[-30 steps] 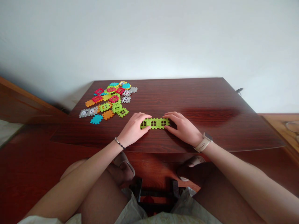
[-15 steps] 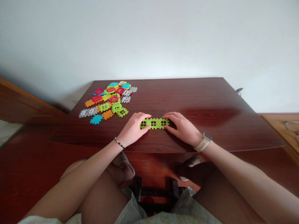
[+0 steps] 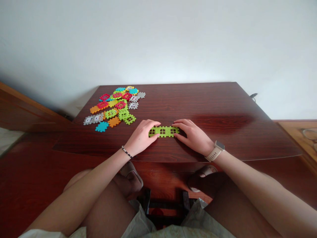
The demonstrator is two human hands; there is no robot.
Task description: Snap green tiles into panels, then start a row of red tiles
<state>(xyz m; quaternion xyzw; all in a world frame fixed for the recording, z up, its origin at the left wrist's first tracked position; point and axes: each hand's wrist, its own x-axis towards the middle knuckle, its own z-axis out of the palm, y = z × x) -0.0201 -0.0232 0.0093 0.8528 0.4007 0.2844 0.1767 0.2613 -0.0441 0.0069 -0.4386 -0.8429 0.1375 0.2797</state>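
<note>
A strip of three green interlocking window tiles lies flat on the dark wooden table, in front of me. My left hand grips its left end, thumb along the near edge and fingers along the far edge. At the other end, my right hand holds the strip the same way, thumb near and fingers far. Each tile has a window-shaped opening with cross bars, and toothed edges. The fingertips partly cover the two outer tiles.
A spread of loose toothed tiles in several colours covers the table's left side. Among them, a blue tile and an orange tile lie closest to me. A white wall stands behind the table. My knees are below its front edge.
</note>
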